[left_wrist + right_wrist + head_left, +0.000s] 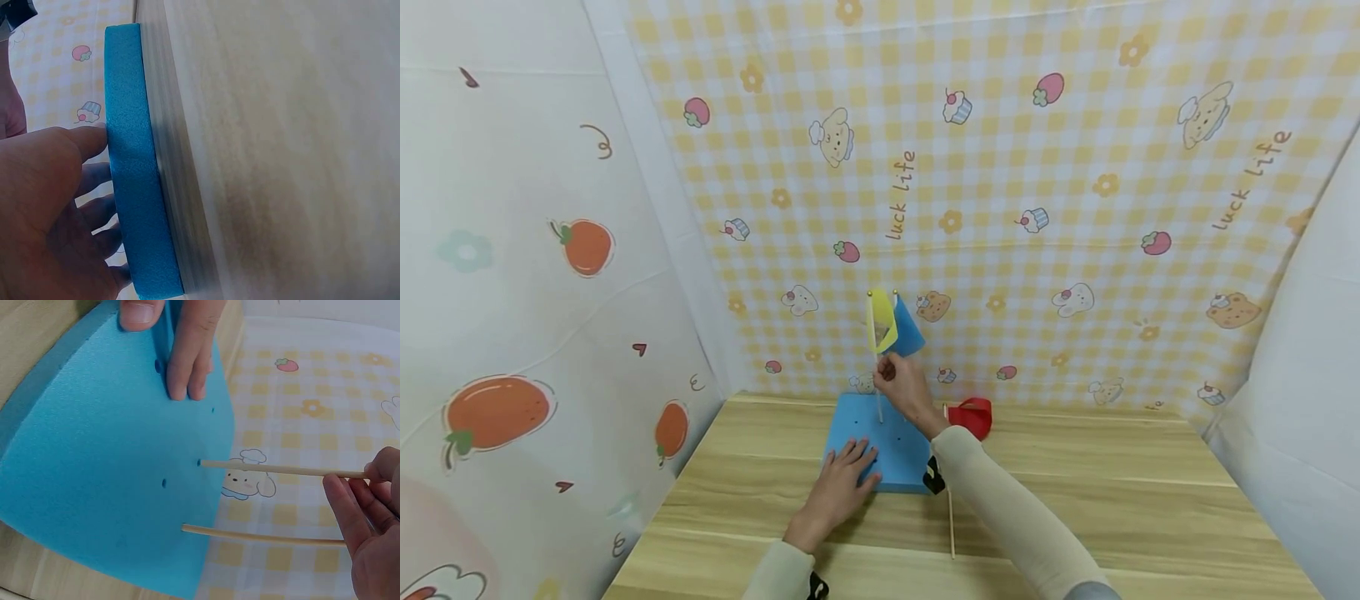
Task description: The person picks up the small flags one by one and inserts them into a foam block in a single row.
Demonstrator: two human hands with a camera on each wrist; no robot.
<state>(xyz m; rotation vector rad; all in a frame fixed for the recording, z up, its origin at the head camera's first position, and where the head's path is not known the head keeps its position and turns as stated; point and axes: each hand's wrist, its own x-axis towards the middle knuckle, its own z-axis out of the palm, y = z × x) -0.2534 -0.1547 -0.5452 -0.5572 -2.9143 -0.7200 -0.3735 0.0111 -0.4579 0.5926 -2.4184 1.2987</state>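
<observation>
A blue foam block [910,458] with several small holes lies on the table. My left hand [842,482] rests on its near left part, fingers spread. With thumb and fingertips, my right hand [907,387] pinches the wooden stick [281,469] of a yellow flag [883,312]. That stick stands upright, its lower end right at a hole in the foam. Just to its right, a blue flag [912,332] stands on a second stick [269,537] in the block. In the left wrist view, my left thumb [90,140] is against the block's edge.
Right of the block lies a red flag [976,417], its wooden stick [952,529] reaching toward the table's front, partly under my right forearm. A yellow checked cloth [1045,317] hangs behind the wooden table [1112,492]. Patterned white cloth [647,233] covers the left side.
</observation>
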